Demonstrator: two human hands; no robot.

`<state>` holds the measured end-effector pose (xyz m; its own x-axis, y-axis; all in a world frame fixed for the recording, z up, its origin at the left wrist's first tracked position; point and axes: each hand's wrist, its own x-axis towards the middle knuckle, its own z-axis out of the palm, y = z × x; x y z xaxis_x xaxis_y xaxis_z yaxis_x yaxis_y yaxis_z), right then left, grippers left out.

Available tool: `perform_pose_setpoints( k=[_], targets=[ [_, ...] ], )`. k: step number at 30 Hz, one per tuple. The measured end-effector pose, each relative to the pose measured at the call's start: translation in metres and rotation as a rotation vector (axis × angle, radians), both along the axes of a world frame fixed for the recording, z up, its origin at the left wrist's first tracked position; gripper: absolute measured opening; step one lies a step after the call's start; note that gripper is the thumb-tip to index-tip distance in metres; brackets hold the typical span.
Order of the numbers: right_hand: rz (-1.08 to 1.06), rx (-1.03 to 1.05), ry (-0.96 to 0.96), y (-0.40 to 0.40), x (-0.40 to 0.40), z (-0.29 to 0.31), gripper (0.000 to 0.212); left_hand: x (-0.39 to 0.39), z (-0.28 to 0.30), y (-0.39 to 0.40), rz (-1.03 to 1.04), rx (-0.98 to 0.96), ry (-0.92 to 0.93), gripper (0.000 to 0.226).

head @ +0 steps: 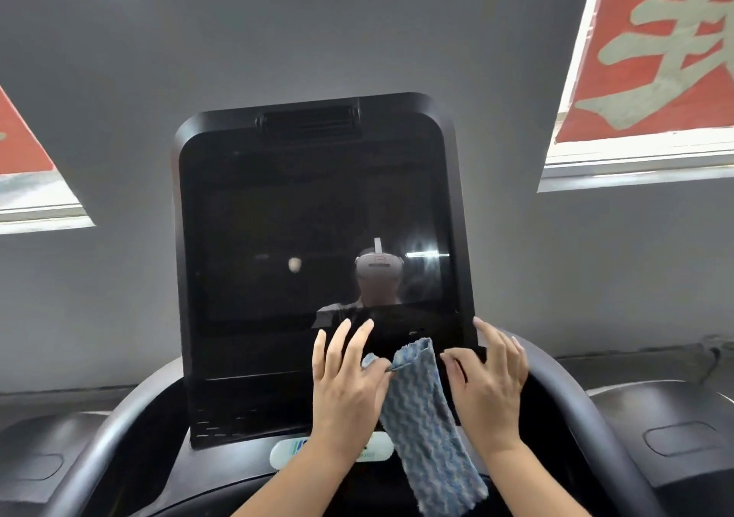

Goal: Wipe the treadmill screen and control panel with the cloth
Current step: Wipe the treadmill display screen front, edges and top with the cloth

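Treadmill screen [317, 234]: black, switched off, upright and tilted slightly back in a dark glossy frame; the glass reflects the person wearing a headset and some ceiling lights.
Control panel [254, 405]: dark lower section of the console below the glass, with faint dashed markings near its bottom left edge.
Cloth [425, 417]: blue and grey, wavy woven pattern, folded into a long strip; its upper end lies against the lower right part of the console, its lower end hangs free toward the camera with a frayed edge.
Left hand [349, 385]: pinches the upper left edge of the cloth between thumb and forefinger; the remaining fingers are extended upward, their tips over the lower edge of the glass.
Right hand [490, 385]: fingers spread wide, holding nothing; positioned just beside the cloth's right edge and in front of the console's lower right corner. Contact with the console cannot be confirmed.
Handrail [588, 409]: dark grey curved bar sweeping around both sides of the console.
Label [286, 451]: white oval sticker below the console, partly covered by the left wrist and the cloth.
Wall [357, 40]: plain grey behind the machine.
Banners [655, 52]: red with pale characters, one at each upper side of the view.
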<state>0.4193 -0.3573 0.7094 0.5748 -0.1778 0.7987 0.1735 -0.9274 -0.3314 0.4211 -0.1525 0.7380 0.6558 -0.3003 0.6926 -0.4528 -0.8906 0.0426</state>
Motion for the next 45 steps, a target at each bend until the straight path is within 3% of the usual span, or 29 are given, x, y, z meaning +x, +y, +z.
perform_pose_setpoints(
  k=[4, 8, 11, 17, 20, 26, 33, 37, 40, 45],
  targets=[
    [-0.050, 0.053, 0.033, -0.024, 0.007, 0.007, 0.022, 0.025, 0.018, -0.032, -0.072, 0.001, -0.033, 0.019],
    [-0.043, 0.110, 0.214, -0.033, 0.008, -0.011, 0.052, 0.040, 0.025, -0.052, -0.148, 0.044, -0.079, 0.005],
    [0.008, 0.171, 0.204, -0.038, 0.010, -0.014, 0.048, 0.048, 0.032, -0.064, -0.211, 0.097, -0.131, 0.004],
    [-0.068, 0.465, -0.065, -0.052, 0.020, 0.028, 0.032, 0.070, 0.073, -0.104, -0.202, 0.072, -0.214, 0.007],
    [-0.008, 0.350, -0.130, -0.048, 0.035, 0.039, 0.030, 0.101, 0.096, -0.123, -0.167, 0.089, -0.252, 0.014],
    [0.210, 0.008, 0.041, -0.039, 0.090, 0.014, 0.042, 0.171, 0.109, -0.131, -0.101, 0.238, -0.242, 0.011],
    [0.297, -0.040, 0.007, -0.031, 0.123, 0.038, 0.041, 0.193, 0.131, -0.100, -0.117, 0.368, -0.314, 0.005],
    [0.251, -0.043, -0.095, -0.030, 0.135, 0.052, 0.037, 0.210, 0.143, -0.087, -0.173, 0.437, -0.306, 0.004],
    [0.231, -0.117, -0.061, -0.035, 0.150, 0.061, 0.040, 0.215, 0.149, -0.091, -0.215, 0.441, -0.306, 0.001],
    [0.110, -0.102, 0.051, -0.019, 0.161, 0.042, 0.051, 0.242, 0.195, -0.087, -0.190, 0.358, -0.337, 0.040]
  ],
)
